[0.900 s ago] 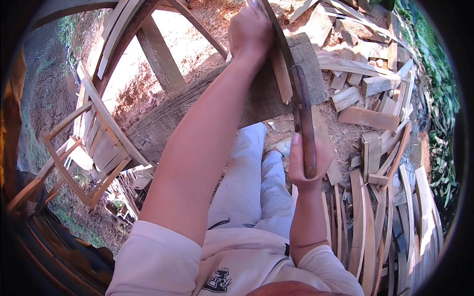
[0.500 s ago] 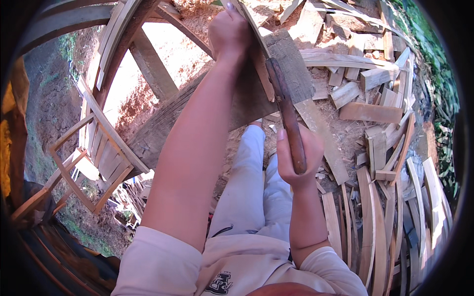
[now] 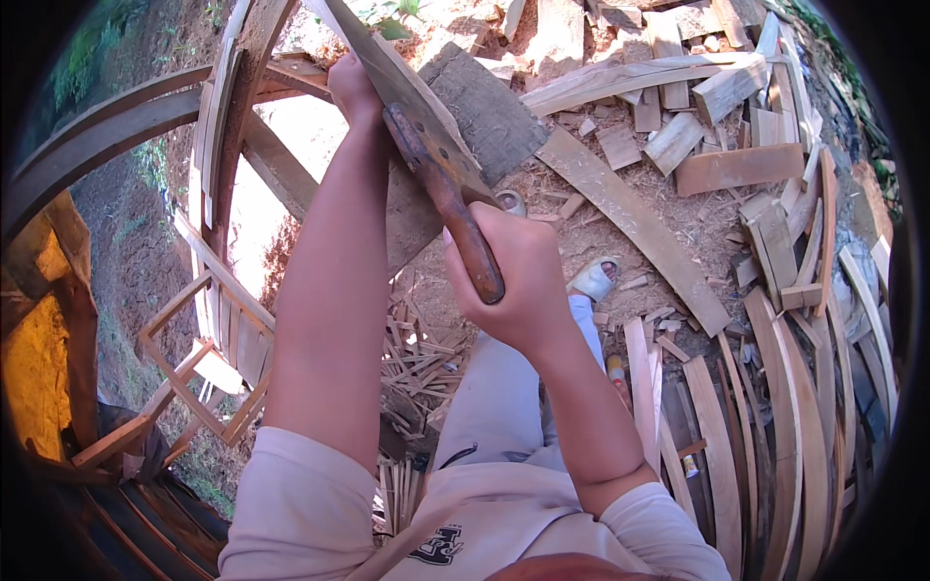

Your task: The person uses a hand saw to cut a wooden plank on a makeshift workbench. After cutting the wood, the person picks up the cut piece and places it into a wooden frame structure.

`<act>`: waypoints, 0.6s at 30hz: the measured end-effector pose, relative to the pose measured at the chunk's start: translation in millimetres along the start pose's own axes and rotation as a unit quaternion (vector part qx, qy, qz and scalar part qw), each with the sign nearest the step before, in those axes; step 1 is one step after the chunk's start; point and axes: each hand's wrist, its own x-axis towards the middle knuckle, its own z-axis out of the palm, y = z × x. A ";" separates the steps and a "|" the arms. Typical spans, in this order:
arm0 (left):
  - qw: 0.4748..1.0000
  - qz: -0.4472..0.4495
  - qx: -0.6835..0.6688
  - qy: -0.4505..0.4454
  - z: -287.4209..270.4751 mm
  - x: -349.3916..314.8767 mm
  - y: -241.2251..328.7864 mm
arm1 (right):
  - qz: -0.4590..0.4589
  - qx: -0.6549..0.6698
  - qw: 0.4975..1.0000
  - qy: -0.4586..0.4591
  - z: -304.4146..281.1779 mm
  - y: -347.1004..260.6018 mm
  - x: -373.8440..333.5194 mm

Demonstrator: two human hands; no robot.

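My right hand [image 3: 513, 271] is closed round the brown wooden handle of a handsaw [image 3: 446, 194]. Its long grey blade slants away to the upper left, over a pale piece of wood; I cannot make out the teeth. My left hand [image 3: 356, 92] is just left of the blade, closed at the edge of that piece of wood, its fingers mostly hidden. Beneath lies a broad weathered plank [image 3: 484, 111], running to the lower left under my left forearm.
A curved wooden frame [image 3: 237, 126] rises at the left, with a small square frame [image 3: 208, 358] below it. Offcuts and a brown block [image 3: 739, 169] lie at the right. Long curved slats [image 3: 712, 426] are stacked at lower right. A flat board [image 3: 639, 228] lies near my feet.
The view has swung, so both hands appear further left. The saw leans more to the left, and my right hand has come up closer to my left. Both sandals now show.
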 end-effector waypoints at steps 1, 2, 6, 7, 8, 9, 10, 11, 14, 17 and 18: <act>1.000 0.008 -0.012 0.002 0.1 2.9 -3.5 | 0.006 0.014 1.000 0.008 2.0 4.1 -3.7; 1.000 0.016 -0.024 0.003 -0.6 6.7 -6.5 | 0.012 0.027 0.999 0.015 4.7 9.7 -7.6; 0.988 -0.035 -0.150 0.031 10.6 -20.3 26.1 | -0.090 0.024 0.995 0.029 -2.6 46.3 -43.1; 0.996 -0.012 -0.085 0.023 8.7 -20.3 26.6 | -0.097 0.028 0.994 0.033 -7.5 53.6 -56.4; 0.999 -0.004 -0.043 0.018 9.3 -17.9 28.2 | -0.104 0.031 0.993 0.036 -11.2 56.4 -69.8; 1.000 0.004 0.001 0.010 11.3 -20.4 36.2 | -0.075 0.022 0.996 0.045 -13.4 52.7 -81.3; 0.999 0.009 0.044 0.006 10.4 -24.3 38.7 | -0.046 0.013 0.998 0.048 -18.4 44.0 -92.5; 0.999 0.011 0.036 0.001 8.5 -16.9 30.9 | -0.017 0.004 0.999 0.051 -22.6 35.8 -102.2; 1.000 -0.006 -0.007 0.011 7.8 -8.5 24.5 | -0.025 0.001 0.999 0.037 -31.1 21.4 -118.3; 1.000 -0.001 -0.019 0.011 8.2 -7.5 27.1 | -0.018 0.010 0.999 0.036 -45.6 17.4 -144.8; 1.000 0.000 -0.025 0.011 8.2 -9.6 29.1 | -0.021 0.006 0.999 0.025 -52.8 17.2 -155.6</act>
